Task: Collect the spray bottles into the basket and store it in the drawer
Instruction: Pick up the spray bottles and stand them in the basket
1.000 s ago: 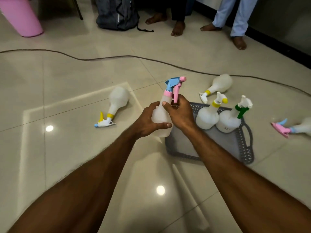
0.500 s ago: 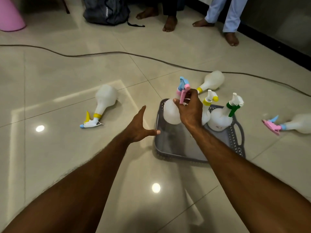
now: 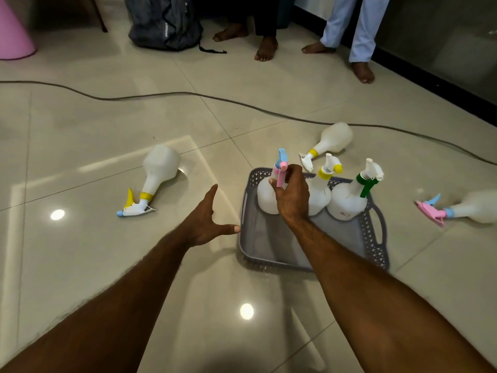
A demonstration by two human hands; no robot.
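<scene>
The right hand (image 3: pixel 291 195) grips the pink-and-blue spray bottle (image 3: pixel 266 195) upright in the basket's (image 3: pixel 375 246) far-left corner, the left hand (image 3: pixel 207 222) spread empty just left; a careless release could topple its two neighbours.

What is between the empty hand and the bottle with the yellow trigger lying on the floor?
Nothing visible. Only bare floor lies between the open left hand and that bottle, which lies on its side, apart from the basket.

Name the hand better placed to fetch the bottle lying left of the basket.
Probably left. The left hand is open and free on that bottle's side; the right hand holds the pink-trigger bottle in the basket.
</scene>
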